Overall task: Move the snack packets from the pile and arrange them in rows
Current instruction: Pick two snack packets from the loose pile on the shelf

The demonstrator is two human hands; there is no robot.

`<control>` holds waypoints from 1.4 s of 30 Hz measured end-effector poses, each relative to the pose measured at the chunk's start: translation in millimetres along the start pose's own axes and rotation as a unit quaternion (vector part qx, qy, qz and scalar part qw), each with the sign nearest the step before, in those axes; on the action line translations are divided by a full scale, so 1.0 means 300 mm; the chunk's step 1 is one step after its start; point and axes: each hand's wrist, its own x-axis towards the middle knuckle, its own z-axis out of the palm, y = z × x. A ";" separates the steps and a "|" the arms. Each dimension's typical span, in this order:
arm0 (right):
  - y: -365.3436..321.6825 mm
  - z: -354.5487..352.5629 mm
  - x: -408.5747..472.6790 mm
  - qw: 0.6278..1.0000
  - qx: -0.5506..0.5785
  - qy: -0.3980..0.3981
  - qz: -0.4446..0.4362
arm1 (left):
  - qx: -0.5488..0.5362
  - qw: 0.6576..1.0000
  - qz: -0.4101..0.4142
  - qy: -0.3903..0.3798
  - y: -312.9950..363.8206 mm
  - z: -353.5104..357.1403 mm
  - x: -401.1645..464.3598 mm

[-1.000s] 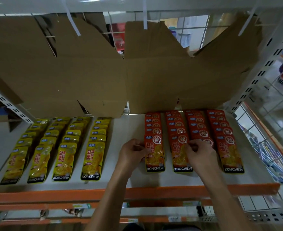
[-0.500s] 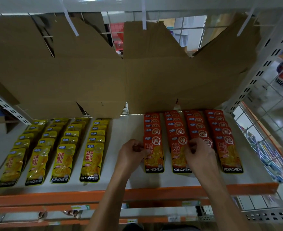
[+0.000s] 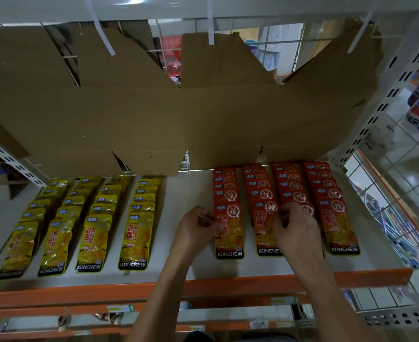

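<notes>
Four rows of red packets (image 3: 272, 201) are laid on the white shelf (image 3: 186, 193) at about 3 o'clock from its middle, and four rows of yellow packets (image 3: 90, 218) at about 9 o'clock; in every row the packets are overlapped like shingles toward the back. No loose pile is seen in this view.

The front packet of the first red row (image 3: 229, 230) is held at its left edge by the left hand (image 3: 198, 230), whose grip is curled with the fingertips pinched on the foil. The right hand (image 3: 294, 228) is laid over the front of the third red row (image 3: 299, 206), at 3 o'clock from the left hand; its fingers are bent onto the top of a packet there, though whether that packet is truly pinched or only pressed cannot be made out.

The packets are judged to be light, flat and soft, with glossy film that is probably slippery, so a whole row may be dragged out of line by one careless pull. A sealed edge or corner is judged the best place to be pinched, since it is stiffer than the filled middle, and the contents are not squeezed there. Each packet is best slid flat and not lifted high.
</notes>
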 end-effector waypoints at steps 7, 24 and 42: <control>-0.017 0.035 -0.039 0.996 -0.065 0.046 -0.049 | 0.006 1.000 -0.008 -0.007 -0.003 0.003 0.005; -0.023 0.069 -0.066 0.996 -0.087 0.009 -0.023 | 0.044 0.999 -0.002 0.000 -0.008 0.005 0.006; -0.043 0.048 -0.081 0.996 -0.090 0.017 -0.014 | 0.016 1.000 -0.005 0.006 0.001 0.003 -0.015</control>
